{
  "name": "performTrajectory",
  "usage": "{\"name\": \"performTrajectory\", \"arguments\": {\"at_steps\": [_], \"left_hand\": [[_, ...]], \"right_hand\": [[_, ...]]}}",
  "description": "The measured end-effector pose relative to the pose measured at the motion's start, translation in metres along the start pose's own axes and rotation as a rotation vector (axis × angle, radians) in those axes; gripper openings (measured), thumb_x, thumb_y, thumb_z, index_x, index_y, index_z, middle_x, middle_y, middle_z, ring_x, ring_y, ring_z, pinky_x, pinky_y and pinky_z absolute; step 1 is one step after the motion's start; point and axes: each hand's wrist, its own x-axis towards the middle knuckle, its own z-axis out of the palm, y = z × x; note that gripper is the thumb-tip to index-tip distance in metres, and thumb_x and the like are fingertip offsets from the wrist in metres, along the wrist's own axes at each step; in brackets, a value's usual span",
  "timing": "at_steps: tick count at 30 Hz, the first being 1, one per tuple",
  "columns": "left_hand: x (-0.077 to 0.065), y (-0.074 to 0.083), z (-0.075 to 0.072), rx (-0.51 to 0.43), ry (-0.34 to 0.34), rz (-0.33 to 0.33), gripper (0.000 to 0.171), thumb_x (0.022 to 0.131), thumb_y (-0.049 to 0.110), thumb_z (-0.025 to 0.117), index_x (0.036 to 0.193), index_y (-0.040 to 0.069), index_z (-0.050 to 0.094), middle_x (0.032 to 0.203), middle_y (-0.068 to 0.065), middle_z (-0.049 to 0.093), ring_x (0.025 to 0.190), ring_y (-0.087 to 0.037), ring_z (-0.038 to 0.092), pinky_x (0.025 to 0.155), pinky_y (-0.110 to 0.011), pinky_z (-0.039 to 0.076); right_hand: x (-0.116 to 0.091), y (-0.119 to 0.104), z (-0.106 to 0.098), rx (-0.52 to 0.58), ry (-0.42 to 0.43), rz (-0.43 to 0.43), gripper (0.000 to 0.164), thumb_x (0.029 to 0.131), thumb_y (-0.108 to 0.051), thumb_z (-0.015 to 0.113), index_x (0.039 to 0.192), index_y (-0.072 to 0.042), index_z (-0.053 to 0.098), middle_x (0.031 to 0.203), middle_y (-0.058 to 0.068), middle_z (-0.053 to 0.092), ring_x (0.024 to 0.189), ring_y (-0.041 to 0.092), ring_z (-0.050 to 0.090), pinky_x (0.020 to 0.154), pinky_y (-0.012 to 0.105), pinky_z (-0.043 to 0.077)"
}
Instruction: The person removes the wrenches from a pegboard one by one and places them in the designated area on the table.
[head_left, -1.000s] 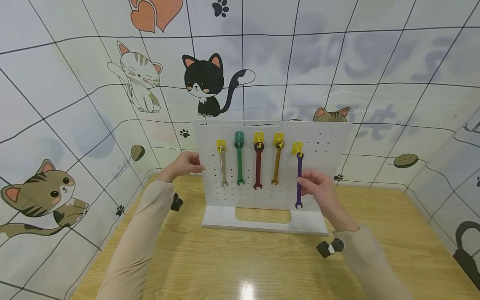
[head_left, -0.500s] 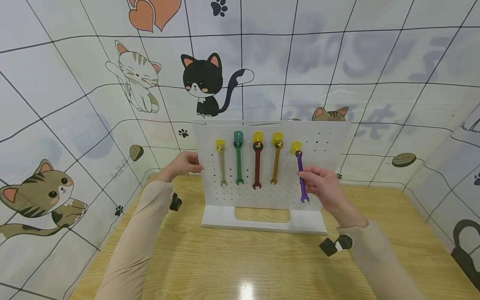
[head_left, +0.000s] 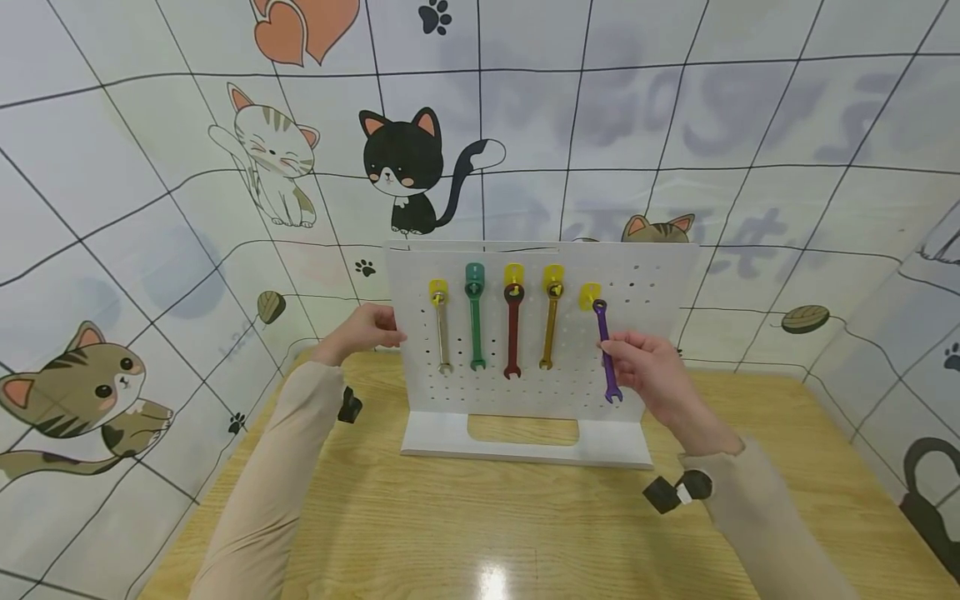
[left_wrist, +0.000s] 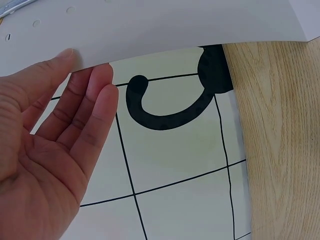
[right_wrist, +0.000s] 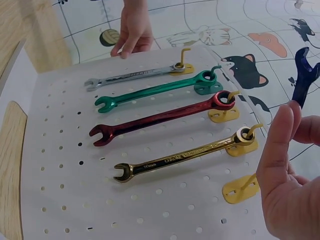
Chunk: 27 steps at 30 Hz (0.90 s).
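Note:
My right hand [head_left: 652, 367] pinches a purple combination wrench [head_left: 610, 377] by its shaft, in front of the white pegboard [head_left: 465, 402]. The wrench's ring end is up, just beside the rightmost yellow hook [head_left: 590, 295], and its lower end leans right. In the right wrist view this hook [right_wrist: 242, 188] is bare, and a dark forked end of the held wrench [right_wrist: 304, 75] shows past the fingers. With thumb in front and fingers behind, my left hand [left_wrist: 55, 125] grips the pegboard's left edge. Silver [head_left: 443, 342], green [head_left: 476, 329], red [head_left: 513, 335] and gold [head_left: 552, 327] wrenches hang on hooks.
The board stands upright on a white base [head_left: 435, 433] with a cut-out, on a wooden table [head_left: 450, 517]. A wall covering [head_left: 540, 125] printed with cats rises close behind. Black wrist devices sit at both cuffs.
The purple wrench has gone from hanging nearly straight at its hook to tilted, its lower end swung right and slightly up. My right hand has moved a little right; the left hand keeps its grip.

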Motion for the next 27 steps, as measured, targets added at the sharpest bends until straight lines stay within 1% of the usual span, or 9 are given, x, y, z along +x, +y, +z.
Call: {"name": "performTrajectory", "arguments": {"at_steps": [4, 7, 12, 19, 23, 27], "left_hand": [[-0.001, 0.002, 0.0, 0.006, 0.0, -0.011, 0.018, 0.084, 0.002, 0.067, 0.099, -0.006, 0.063, 0.089, -0.015, 0.068, 0.076, -0.018, 0.063, 0.071, -0.032, 0.055], [-0.001, 0.002, 0.0, 0.009, 0.0, -0.007, 0.018, 0.085, 0.003, 0.066, 0.099, -0.007, 0.063, 0.089, -0.016, 0.068, 0.076, -0.018, 0.063, 0.071, -0.032, 0.054], [-0.001, 0.0, 0.0, 0.012, -0.001, 0.004, 0.017, 0.085, 0.003, 0.066, 0.098, -0.007, 0.063, 0.088, -0.017, 0.067, 0.076, -0.019, 0.063, 0.071, -0.033, 0.054], [0.001, -0.003, 0.001, 0.018, 0.003, -0.008, 0.018, 0.085, 0.003, 0.066, 0.1, -0.005, 0.064, 0.088, -0.013, 0.068, 0.075, -0.017, 0.063, 0.071, -0.032, 0.054], [0.001, -0.003, 0.001, 0.013, 0.001, -0.005, 0.018, 0.084, 0.003, 0.067, 0.1, -0.005, 0.064, 0.089, -0.014, 0.068, 0.075, -0.018, 0.063, 0.071, -0.033, 0.054], [0.0, -0.003, 0.001, 0.002, -0.005, 0.004, 0.019, 0.084, 0.003, 0.067, 0.101, -0.006, 0.064, 0.09, -0.015, 0.068, 0.076, -0.019, 0.063, 0.071, -0.033, 0.054]], "right_hand": [[-0.002, -0.003, -0.002, 0.008, -0.006, -0.011, 0.019, 0.094, -0.011, 0.057, 0.078, -0.015, 0.066, 0.069, -0.005, 0.061, 0.058, 0.006, 0.052, 0.058, 0.018, 0.048], [-0.005, -0.005, -0.003, 0.014, -0.009, -0.011, 0.019, 0.094, -0.011, 0.057, 0.078, -0.015, 0.066, 0.069, -0.006, 0.061, 0.058, 0.006, 0.051, 0.058, 0.019, 0.048], [-0.012, -0.004, -0.005, -0.018, -0.02, 0.008, 0.016, 0.093, -0.012, 0.058, 0.079, -0.015, 0.065, 0.069, -0.006, 0.061, 0.059, 0.007, 0.05, 0.06, 0.021, 0.047], [-0.025, 0.007, -0.013, -0.042, -0.033, 0.014, 0.017, 0.094, -0.012, 0.057, 0.081, -0.016, 0.066, 0.069, -0.006, 0.061, 0.059, 0.007, 0.052, 0.061, 0.023, 0.047], [-0.031, 0.014, -0.018, -0.067, -0.045, 0.013, 0.016, 0.095, -0.013, 0.056, 0.082, -0.016, 0.065, 0.07, -0.006, 0.061, 0.06, 0.008, 0.052, 0.062, 0.024, 0.047], [-0.038, 0.018, -0.022, -0.069, -0.051, 0.014, 0.016, 0.095, -0.012, 0.056, 0.083, -0.016, 0.065, 0.072, -0.005, 0.062, 0.061, 0.008, 0.054, 0.062, 0.024, 0.048]]}}
